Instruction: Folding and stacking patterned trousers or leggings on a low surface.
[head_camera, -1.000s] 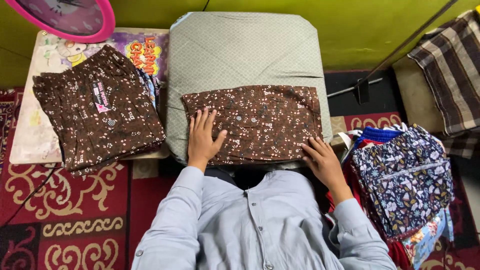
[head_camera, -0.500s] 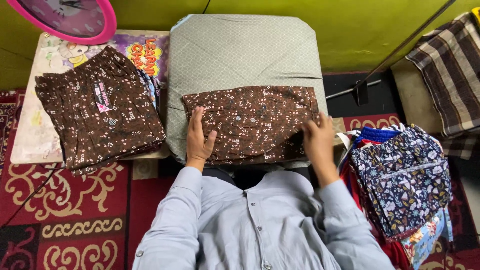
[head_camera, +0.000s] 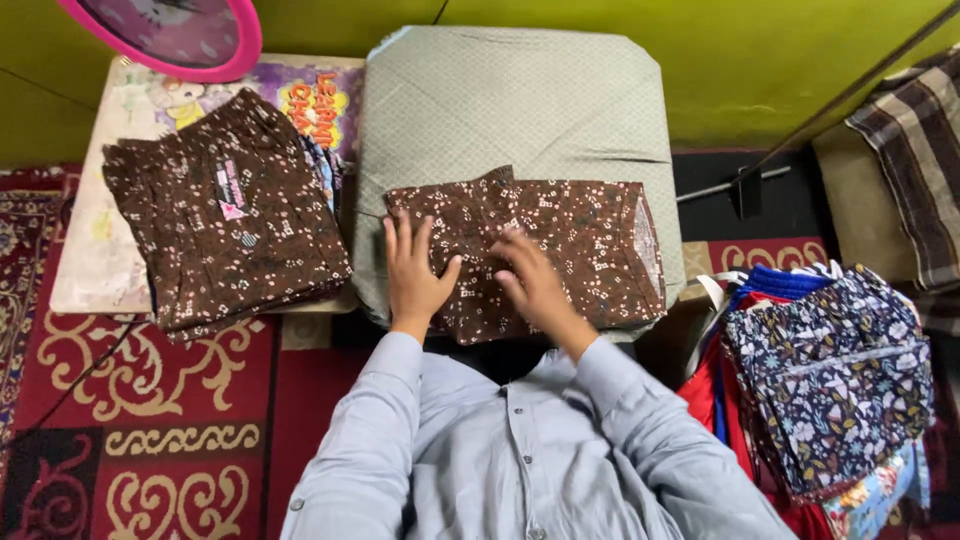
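Observation:
A folded brown garment with small white and pink dots (head_camera: 570, 245) lies on a grey-green padded board (head_camera: 510, 100) in front of me. My left hand (head_camera: 415, 270) rests flat on the garment's left end, fingers spread. My right hand (head_camera: 530, 280) lies flat on the garment near its middle, a little blurred, close beside the left hand. Neither hand grips the cloth. My grey shirt sleeves fill the lower part of the view.
A stack of folded brown dotted garments (head_camera: 225, 225) sits on a printed board (head_camera: 100, 250) to the left. A pile of dark floral and blue clothes (head_camera: 835, 370) stands at the right. A pink-rimmed round thing (head_camera: 170, 35) is top left, a checked cloth (head_camera: 915, 150) far right, red patterned carpet (head_camera: 130, 420) below.
My right hand swept left across the garment from its right edge to the middle. The garment's right part now lies folded flat. The view shifted slightly right.

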